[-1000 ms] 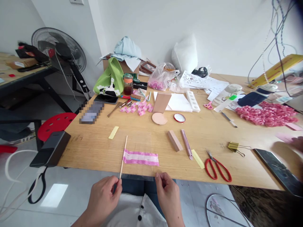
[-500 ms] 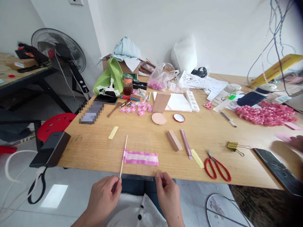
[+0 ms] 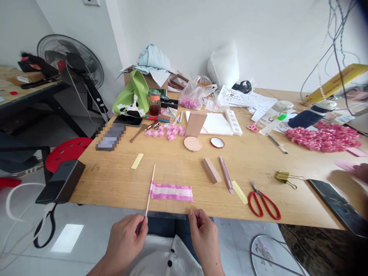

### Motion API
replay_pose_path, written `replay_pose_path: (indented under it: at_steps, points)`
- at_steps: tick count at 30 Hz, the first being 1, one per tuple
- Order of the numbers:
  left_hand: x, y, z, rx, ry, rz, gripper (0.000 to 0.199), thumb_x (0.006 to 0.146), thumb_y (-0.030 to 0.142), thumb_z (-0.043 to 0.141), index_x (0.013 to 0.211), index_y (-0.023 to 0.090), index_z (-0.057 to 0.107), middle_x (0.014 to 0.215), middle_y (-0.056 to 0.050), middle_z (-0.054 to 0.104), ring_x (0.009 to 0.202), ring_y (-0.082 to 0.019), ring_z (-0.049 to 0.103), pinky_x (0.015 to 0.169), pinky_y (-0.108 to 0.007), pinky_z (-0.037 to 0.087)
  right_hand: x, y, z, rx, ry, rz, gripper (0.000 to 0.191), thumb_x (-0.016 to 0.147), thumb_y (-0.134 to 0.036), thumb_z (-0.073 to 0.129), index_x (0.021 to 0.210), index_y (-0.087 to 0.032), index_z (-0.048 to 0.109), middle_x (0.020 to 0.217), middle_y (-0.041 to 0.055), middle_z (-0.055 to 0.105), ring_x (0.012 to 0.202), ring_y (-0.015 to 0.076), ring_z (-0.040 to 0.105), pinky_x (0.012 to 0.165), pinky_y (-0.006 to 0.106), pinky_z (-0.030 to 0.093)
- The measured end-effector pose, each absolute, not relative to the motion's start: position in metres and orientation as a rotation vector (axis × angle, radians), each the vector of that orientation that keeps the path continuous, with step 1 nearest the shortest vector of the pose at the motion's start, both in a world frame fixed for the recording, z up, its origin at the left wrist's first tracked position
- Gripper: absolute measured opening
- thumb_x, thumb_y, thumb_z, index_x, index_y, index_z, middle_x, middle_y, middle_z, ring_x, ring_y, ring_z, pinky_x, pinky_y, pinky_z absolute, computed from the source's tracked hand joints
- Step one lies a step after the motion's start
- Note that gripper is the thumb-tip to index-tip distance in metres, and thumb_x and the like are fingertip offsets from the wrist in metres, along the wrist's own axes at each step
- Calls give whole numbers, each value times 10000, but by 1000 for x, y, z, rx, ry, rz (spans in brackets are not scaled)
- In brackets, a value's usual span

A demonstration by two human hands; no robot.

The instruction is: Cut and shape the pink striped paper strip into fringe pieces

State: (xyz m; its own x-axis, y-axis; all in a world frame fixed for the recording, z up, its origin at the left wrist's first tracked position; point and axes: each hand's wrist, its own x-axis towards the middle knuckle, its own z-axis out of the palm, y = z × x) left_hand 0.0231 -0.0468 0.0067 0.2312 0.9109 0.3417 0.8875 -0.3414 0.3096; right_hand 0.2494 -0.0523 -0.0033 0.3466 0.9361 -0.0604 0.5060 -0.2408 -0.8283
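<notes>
My left hand [image 3: 129,234] pinches the lower end of a thin wooden stick [image 3: 150,191] just off the table's front edge. A pink and white striped strip [image 3: 172,192] lies flat to the right of the stick, its left end gathered against it. Under both is a clear plastic sheet [image 3: 169,172] that overhangs the edge. My right hand [image 3: 202,230] is closed, thumb against fingers, near the sheet's lower right corner; whether it grips the sheet is too small to tell.
On the table [image 3: 109,184] are a wooden block [image 3: 212,170], a pink cutter [image 3: 226,174], red-handled scissors [image 3: 263,201], a binder clip [image 3: 284,177] and yellow strips. Another person's hand [image 3: 360,172] is at the far right, by a dark phone [image 3: 337,207].
</notes>
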Motion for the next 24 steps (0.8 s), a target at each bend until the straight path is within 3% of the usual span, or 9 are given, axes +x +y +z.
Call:
replay_pose_path:
  at_steps: [11,15,19,21,24]
  points:
    - [16,-46,23,2430,1801,726,439,953,418,451,570,208,492,433,62,439,380,-98,452,457,-244,303,250,-52,1,-1884,-1259,777,480,861,-627,401,618,-222,483,468,-20,488,431,141,445,462,240,276]
    - [6,-36,38,2435,1784,833,362,946,359,491,618,206,505,484,52,479,434,-109,471,493,-255,340,249,-52,2,-1891,-1253,774,483,861,-634,395,606,-228,460,452,-34,450,418,138,419,464,245,265]
    - [12,-12,59,2534,1524,947,110,939,233,500,888,189,586,760,-11,647,702,-146,588,685,-277,458,247,-52,3,-1887,-1252,753,490,877,-628,371,591,-234,428,457,-39,429,417,135,410,464,248,249]
    - [22,3,68,2632,1375,845,178,936,199,484,1077,181,590,973,-54,679,948,-190,599,854,-334,473,246,-52,3,-1878,-1257,752,492,889,-619,362,590,-234,424,454,-44,417,417,132,407,461,248,246]
    - [41,25,75,2748,1193,614,341,941,168,441,1266,194,539,1275,-59,606,1256,-241,459,1031,-427,409,245,-53,2,-1861,-1266,747,498,912,-599,353,588,-230,434,448,-50,407,410,125,407,452,244,246]
